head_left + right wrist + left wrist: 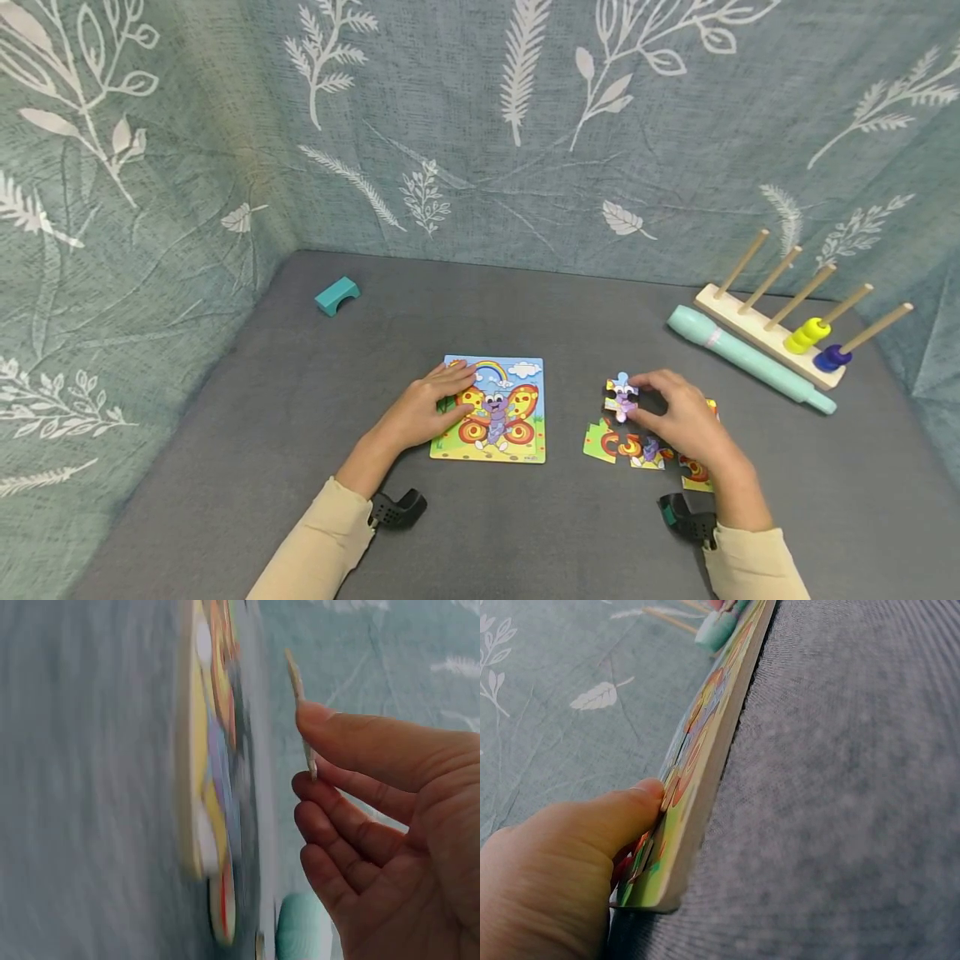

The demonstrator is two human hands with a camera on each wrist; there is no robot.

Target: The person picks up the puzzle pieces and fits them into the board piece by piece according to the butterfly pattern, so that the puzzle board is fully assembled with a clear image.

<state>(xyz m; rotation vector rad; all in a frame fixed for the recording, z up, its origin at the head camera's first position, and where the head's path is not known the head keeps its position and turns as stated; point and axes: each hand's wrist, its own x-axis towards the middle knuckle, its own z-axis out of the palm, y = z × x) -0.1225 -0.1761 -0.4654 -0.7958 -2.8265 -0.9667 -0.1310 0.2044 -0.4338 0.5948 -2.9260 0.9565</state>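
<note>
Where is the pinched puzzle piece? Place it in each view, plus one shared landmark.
Head: puzzle piece right of centre, pinched by the right hand.
Left wrist: can't make it out.
Right wrist: upper half, right of centre, edge-on.
Landmark: mint-green tube, at right in head, top in left wrist, bottom in right wrist.

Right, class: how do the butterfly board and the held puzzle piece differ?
The butterfly board is larger than the puzzle piece. The board lies flat, the left hand on it; the piece is raised in the right hand. The board's edges are straight; the piece's, knobbed. Both carry purple printing.
</note>
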